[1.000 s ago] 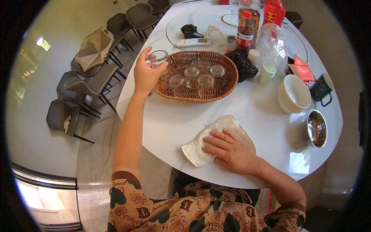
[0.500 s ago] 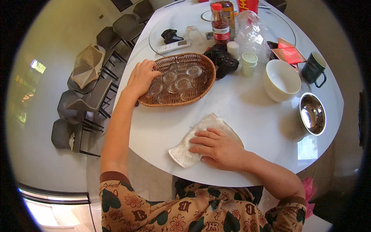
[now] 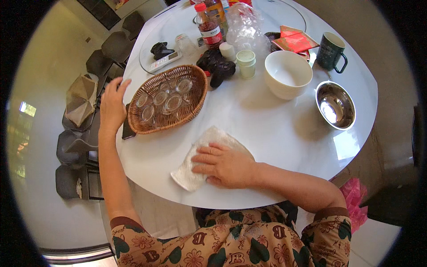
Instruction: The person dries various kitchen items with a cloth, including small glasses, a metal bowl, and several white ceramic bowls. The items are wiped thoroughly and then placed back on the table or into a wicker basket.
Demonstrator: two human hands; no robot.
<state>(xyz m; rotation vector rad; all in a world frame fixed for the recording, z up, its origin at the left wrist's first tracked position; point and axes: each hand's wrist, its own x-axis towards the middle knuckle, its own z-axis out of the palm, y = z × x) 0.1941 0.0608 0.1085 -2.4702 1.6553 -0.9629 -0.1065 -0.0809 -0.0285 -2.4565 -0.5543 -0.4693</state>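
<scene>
My left hand (image 3: 113, 104) hovers just left of a brown wicker basket (image 3: 167, 126), apart from its rim, with fingers spread and nothing in them. Several clear glass cups (image 3: 172, 103) lie in the basket. At the near side of the table, my right hand (image 3: 227, 167) rests flat with fingers stretched out over a white cloth (image 3: 189, 173). The palm and arm cover part of that cloth. Partly under the basket's left end, a dark flat object (image 3: 128, 126) sticks out at the table edge; I cannot make out its kind.
A white bowl (image 3: 289, 91), a steel bowl (image 3: 327, 109) and a dark mug (image 3: 328, 53) stand to the right. Behind the basket are a black game controller (image 3: 216, 66), a pale green cup (image 3: 246, 64), a white remote (image 3: 165, 61) and a red-capped bottle (image 3: 209, 26). Dark chairs (image 3: 71, 147) line the left.
My left hand has let go of the basket's rim and moved left of it. The view has shifted, and the basket sits more slanted in it. My right hand stays on the cloth.
</scene>
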